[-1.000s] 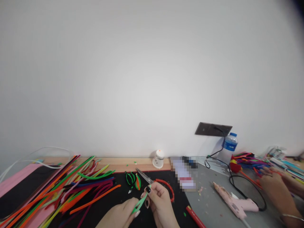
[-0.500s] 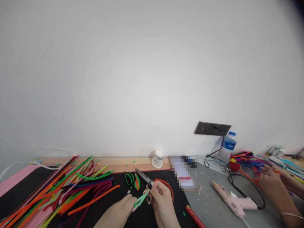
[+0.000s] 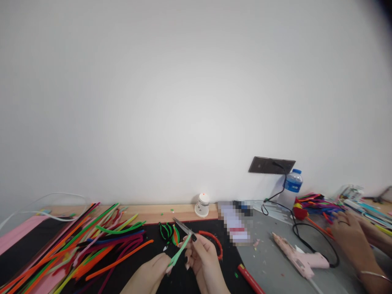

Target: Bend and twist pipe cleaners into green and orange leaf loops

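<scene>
My left hand (image 3: 150,271) is closed on the lower end of a light green pipe cleaner (image 3: 178,255), which looks doubled into a narrow loop. Its upper end reaches my right hand (image 3: 204,258), whose fingers are closed around a pair of scissors (image 3: 183,226). The blades point up and left, and the handles are mostly hidden by the fingers. Just beyond the hands, a green-and-black striped leaf shape (image 3: 165,232) and an orange-and-green one (image 3: 175,235) lie on the black mat (image 3: 180,281). A curved red pipe cleaner (image 3: 218,241) rests behind my right hand.
Many coloured pipe cleaners (image 3: 116,261) are heaped on the left. A white paper cup (image 3: 202,205) stands upside down by the wall. Rightward lie a red tool handle (image 3: 250,279) and a pink glue gun (image 3: 298,257); beyond are a water bottle (image 3: 293,188) and another person's hands (image 3: 352,234).
The green strip's loop has narrowed and straightened between my hands, its upper end now at my right fingertips. My right fingers have shifted on the scissors, and the view has moved slightly.
</scene>
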Motion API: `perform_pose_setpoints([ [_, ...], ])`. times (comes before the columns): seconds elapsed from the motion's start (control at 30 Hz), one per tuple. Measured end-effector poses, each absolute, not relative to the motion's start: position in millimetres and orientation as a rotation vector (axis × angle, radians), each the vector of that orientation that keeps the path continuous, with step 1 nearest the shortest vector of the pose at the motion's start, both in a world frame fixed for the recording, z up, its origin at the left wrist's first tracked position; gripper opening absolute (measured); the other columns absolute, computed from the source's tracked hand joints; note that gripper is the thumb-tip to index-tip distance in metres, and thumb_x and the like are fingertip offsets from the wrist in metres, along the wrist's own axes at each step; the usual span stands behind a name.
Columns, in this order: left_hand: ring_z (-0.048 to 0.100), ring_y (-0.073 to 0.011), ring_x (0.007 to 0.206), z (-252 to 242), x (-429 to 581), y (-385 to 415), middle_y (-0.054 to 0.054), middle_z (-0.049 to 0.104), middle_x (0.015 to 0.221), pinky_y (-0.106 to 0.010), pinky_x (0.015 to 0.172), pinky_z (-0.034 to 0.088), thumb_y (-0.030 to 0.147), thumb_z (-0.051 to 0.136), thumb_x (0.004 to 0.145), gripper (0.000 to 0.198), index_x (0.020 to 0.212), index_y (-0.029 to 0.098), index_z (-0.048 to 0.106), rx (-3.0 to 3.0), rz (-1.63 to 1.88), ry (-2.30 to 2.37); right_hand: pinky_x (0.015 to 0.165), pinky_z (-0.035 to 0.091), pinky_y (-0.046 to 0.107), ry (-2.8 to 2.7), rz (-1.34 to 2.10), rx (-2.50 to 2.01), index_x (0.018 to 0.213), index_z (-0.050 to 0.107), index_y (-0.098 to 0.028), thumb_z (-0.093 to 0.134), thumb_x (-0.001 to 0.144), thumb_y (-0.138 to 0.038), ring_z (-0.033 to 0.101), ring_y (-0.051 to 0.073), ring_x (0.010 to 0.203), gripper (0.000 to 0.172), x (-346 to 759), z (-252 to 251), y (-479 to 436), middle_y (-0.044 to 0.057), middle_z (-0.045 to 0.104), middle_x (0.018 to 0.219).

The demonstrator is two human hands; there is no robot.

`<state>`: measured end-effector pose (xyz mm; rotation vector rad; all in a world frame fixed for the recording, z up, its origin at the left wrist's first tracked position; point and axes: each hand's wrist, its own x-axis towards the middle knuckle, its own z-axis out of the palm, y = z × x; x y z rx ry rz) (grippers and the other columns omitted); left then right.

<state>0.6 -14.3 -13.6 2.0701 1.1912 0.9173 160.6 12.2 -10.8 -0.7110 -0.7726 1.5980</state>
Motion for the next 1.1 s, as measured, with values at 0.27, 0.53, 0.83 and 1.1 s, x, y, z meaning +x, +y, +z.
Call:
perform_pose_setpoints([
  [0.27, 0.04, -0.0138, 0.058, -11.6, 2.9, -14.3, 0.003, 0.041, 0.06, -0.021, 0.057, 0.031, 0.041, 0.024, 0.087, 0.035, 0.062, 0.021, 0.037, 1.902, 0.96, 1.193, 0.035, 0.034, 0.014, -0.805, 1.518, -0.759, 0.081, 0.051, -0.016, 0.074, 0.058, -0.024, 0.041, 0.004, 0.036, 0.033, 158.5, -15.2, 14.1, -0.005, 0.055, 0.05],
  [0.53, 0.013, -0.0053, 0.036, -37.4, 7.5, -3.1, 0.012, 0.022, 0.043, -0.019, 0.034, 0.008, 0.064, 0.039, 0.072, 0.046, 0.058, 0.02, 0.039, 1.262, 0.851, 0.951, 0.041, 0.042, 0.018, -1.136, 1.51, -0.817, 0.078, 0.066, -0.011, 0.072, 0.058, -0.021, 0.052, 0.008, 0.043, 0.022, 157.1, -18.1, 10.2, 0.003, 0.063, 0.063],
  [0.83, 0.01, -0.0004, 0.024, -46.2, 11.9, -3.5, 0.014, 0.027, 0.03, -0.017, 0.028, 0.002, 0.062, 0.056, 0.062, 0.046, 0.054, 0.017, 0.047, 0.943, 0.793, 0.774, 0.035, 0.037, 0.017, -1.557, 1.217, -1.066, 0.07, 0.067, -0.014, 0.064, 0.065, -0.019, 0.049, 0.008, 0.038, 0.008, 157.7, -20.5, 4.4, 0.0, 0.057, 0.057],
  [1.1, 0.012, 0.001, 0.025, -40.9, 8.3, 0.0, 0.011, 0.04, 0.038, -0.016, 0.027, 0.003, 0.061, 0.052, 0.066, 0.046, 0.067, 0.016, 0.049, 1.0, 0.698, 0.818, 0.052, 0.037, 0.019, -1.867, 0.824, -1.084, 0.061, 0.067, -0.019, 0.062, 0.069, -0.015, 0.052, 0.011, 0.052, 0.01, 168.0, -7.1, 5.8, -0.001, 0.058, 0.054],
])
